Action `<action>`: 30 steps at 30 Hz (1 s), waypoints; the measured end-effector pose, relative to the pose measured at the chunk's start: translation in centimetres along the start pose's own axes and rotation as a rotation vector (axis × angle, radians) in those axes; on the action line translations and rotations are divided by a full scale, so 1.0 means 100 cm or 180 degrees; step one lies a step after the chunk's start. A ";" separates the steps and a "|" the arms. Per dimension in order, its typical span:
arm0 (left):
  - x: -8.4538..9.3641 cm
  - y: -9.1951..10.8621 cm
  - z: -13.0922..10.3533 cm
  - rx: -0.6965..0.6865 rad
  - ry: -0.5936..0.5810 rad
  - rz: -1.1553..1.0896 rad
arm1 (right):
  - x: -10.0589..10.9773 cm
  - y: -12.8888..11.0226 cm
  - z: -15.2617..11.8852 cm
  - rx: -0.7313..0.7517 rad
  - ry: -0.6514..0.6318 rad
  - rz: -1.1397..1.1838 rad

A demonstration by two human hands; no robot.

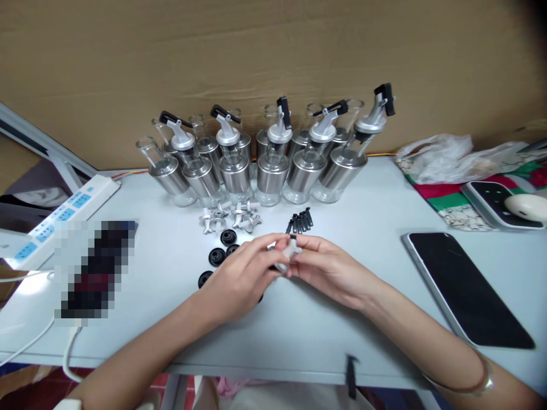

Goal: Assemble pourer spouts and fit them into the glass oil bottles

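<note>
My left hand (pixel 243 276) and my right hand (pixel 327 267) meet over the middle of the white table (pixel 299 330), both gripping one small silver pourer cap (pixel 287 255) with a black piece on it. Just beyond my fingers lie several black lever pieces (pixel 300 221), several silver spout parts (pixel 231 218) and a few black round seals (pixel 223 246). Behind them stands a row of glass and steel dispenser bottles (pixel 269 165); some carry fitted pourer tops, others stand uncapped.
A dark phone (pixel 465 287) lies face up at the right. A power strip (pixel 64 213) and a blurred patch sit at the left. A plastic bag (pixel 444 154), patterned cloth and a scanner base with a white device (pixel 504 205) are at the far right. Cardboard backs the table.
</note>
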State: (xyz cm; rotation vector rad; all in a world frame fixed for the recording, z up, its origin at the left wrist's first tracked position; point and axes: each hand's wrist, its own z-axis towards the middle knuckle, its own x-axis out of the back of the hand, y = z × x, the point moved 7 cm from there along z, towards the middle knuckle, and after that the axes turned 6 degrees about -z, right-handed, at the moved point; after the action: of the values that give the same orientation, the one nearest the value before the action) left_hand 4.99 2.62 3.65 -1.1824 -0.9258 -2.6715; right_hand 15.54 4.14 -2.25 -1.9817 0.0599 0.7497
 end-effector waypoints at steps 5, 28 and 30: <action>-0.006 -0.013 -0.004 0.0295 -0.0008 0.0043 | 0.006 0.001 0.004 0.0109 0.0219 -0.0085; 0.000 -0.012 -0.001 0.0068 0.0478 0.0799 | -0.052 0.050 -0.145 0.2395 -0.0087 -0.4584; 0.002 -0.009 -0.001 -0.0012 0.0577 0.0848 | -0.031 0.121 -0.153 0.1258 -0.0519 -0.5561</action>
State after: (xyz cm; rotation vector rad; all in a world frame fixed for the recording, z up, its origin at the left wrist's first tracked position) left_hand 4.47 3.32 3.29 -0.9664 -0.6830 -2.5151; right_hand 16.27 -15.41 -5.04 -0.9430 -1.3160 -0.2835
